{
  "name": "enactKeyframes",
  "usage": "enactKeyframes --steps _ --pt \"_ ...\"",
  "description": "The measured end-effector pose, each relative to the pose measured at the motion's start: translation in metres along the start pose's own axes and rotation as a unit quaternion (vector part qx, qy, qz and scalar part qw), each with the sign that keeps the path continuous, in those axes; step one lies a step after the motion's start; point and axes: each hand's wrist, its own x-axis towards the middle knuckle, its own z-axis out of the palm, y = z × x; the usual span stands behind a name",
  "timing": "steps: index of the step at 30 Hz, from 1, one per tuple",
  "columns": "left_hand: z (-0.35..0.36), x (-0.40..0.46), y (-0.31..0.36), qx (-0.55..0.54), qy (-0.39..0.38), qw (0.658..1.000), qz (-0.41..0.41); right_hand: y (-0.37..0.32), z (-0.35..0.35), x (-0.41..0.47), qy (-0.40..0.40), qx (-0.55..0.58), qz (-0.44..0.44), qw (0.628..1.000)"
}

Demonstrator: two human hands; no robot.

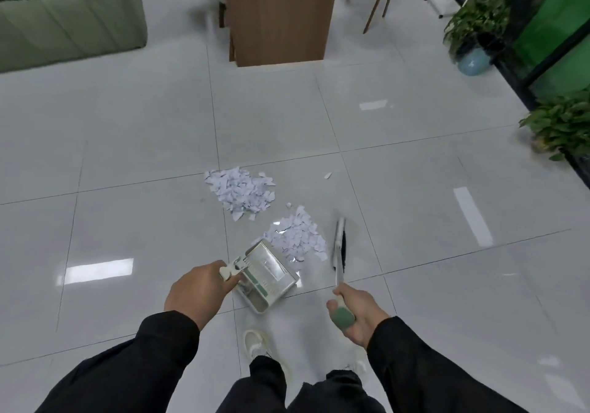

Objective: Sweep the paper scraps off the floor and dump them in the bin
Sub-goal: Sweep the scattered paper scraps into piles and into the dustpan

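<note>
- Your left hand (pixel 198 291) grips the handle of the dustpan (pixel 268 277); the pan rests on the floor (pixel 127 144) with its mouth toward the scraps.
- Your right hand (pixel 354 312) is closed round the green-capped handle of the brush (pixel 339 246); its head stands just right of the dustpan.
- 2 heaps of paper scraps (pixel 241 190) lie beyond the dustpan: the nearer touches its lip, the larger sits farther off.
- 1 stray scrap (pixel 328 175) lies apart, beyond the brush.
- A wooden cabinet (pixel 279 13) stands well beyond the dustpan.
</note>
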Motion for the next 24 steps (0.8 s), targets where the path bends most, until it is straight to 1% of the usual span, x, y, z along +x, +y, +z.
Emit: enactKeyframes --steps 4,7,11,13,17,20,24 --pt "-0.006 0.018 -0.01 0.01 0.005 1.0 0.019 0.007 0.021 -0.013 -0.019 0.089 -0.023 0.996" --pt "-0.014 0.032 -0.01 0.014 0.014 0.999 0.031 0.013 0.032 -0.031 -0.022 0.1 -0.039 0.994" --pt "-0.02 0.041 -0.008 -0.006 0.015 1.0 0.025 0.0 0.016 -0.045 0.008 0.015 -0.083 0.996" --pt "-0.025 0.049 -0.01 -0.023 0.024 0.999 0.015 -0.018 0.006 -0.044 0.015 -0.038 -0.1 0.994" --pt "-0.031 0.058 -0.005 -0.033 0.028 0.999 0.004 -0.057 -0.014 -0.036 0.056 -0.066 -0.121 0.989" --pt "-0.036 0.067 -0.001 -0.048 0.031 0.998 -0.009 -0.101 -0.008 -0.016 0.061 -0.099 -0.133 0.984" --pt "-0.041 0.085 0.011 -0.031 0.044 0.998 -0.035 -0.177 0.017 0.033 0.064 -0.162 -0.143 0.974"
